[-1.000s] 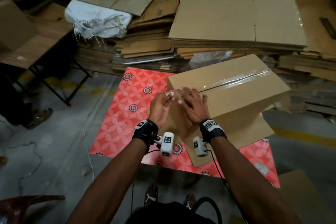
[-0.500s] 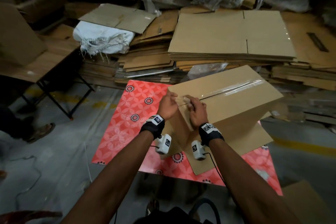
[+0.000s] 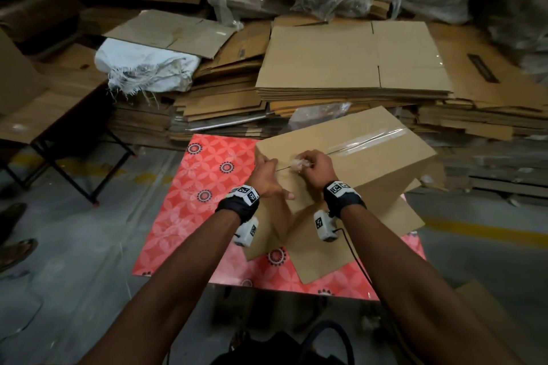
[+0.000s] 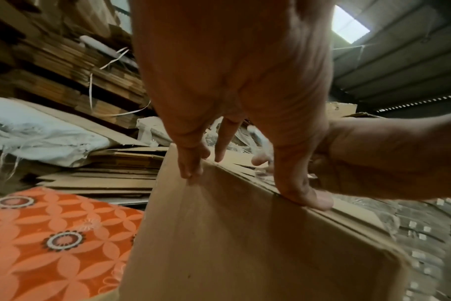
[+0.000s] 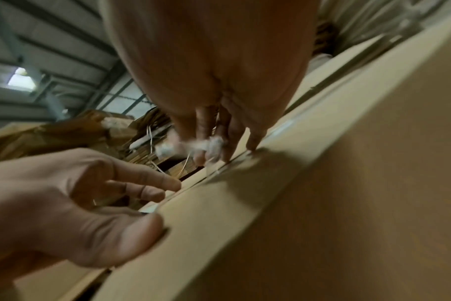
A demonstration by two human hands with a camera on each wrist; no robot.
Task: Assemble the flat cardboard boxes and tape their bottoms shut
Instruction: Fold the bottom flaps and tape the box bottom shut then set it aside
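An assembled brown cardboard box (image 3: 379, 175) stands on the red patterned table (image 3: 201, 195). A strip of clear tape (image 3: 370, 139) runs along its top seam. My left hand (image 3: 268, 170) rests on the box's near left corner, fingers on the top and thumb (image 4: 312, 199) pressing the near edge. My right hand (image 3: 311, 164) sits on the near end of the seam. It pinches a crumpled wad of clear tape (image 3: 297, 163), which also shows as the tape wad (image 5: 214, 145) in the right wrist view. The box's lower flaps (image 3: 355, 243) splay out over the table.
Stacks of flat cardboard boxes (image 3: 350, 68) fill the space behind the table. A white sack (image 3: 145, 68) lies on the left stack. A wooden folding table (image 3: 44, 109) stands at the left, with someone's feet (image 3: 17, 249) on the grey floor beside it.
My right hand left the box's near face and came up onto the seam, now pinching the tape wad. My left hand settled on the near left corner. The head view tilted up.
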